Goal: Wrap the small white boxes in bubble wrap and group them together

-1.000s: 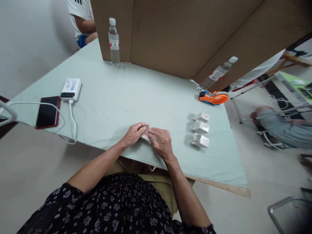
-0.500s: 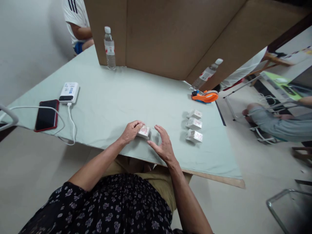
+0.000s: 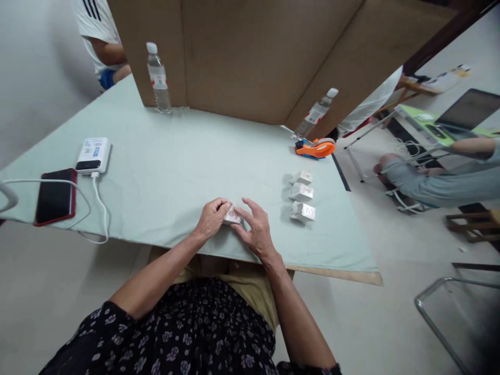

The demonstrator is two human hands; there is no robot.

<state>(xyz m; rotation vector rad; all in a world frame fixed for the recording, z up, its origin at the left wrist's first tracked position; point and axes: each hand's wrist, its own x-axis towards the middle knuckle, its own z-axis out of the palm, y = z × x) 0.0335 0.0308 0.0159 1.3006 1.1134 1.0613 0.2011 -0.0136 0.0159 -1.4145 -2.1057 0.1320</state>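
A small white box (image 3: 233,215) with reddish print, in what looks like clear wrap, lies near the table's front edge, partly hidden by fingers. My left hand (image 3: 210,219) is closed on its left side, thumb and fingers pinching there. At the box's right end, the index finger and thumb of my right hand (image 3: 258,230) touch it, while the other fingers stay raised and spread. Three similar wrapped boxes stand in a row to the right: a near one (image 3: 303,212), a middle one (image 3: 301,192) and a far one (image 3: 302,177).
An orange tape dispenser (image 3: 316,149) and a leaning water bottle (image 3: 315,114) are at the back right. Another bottle (image 3: 159,80) stands before the cardboard screen (image 3: 242,57). At left lie a phone (image 3: 57,197) and a cabled power bank (image 3: 94,155). Other people sit beyond the table.
My right hand has moved left onto the box, its thumb and index finger now at the box's right end. My left hand keeps its hold. The camera view has shifted slightly.
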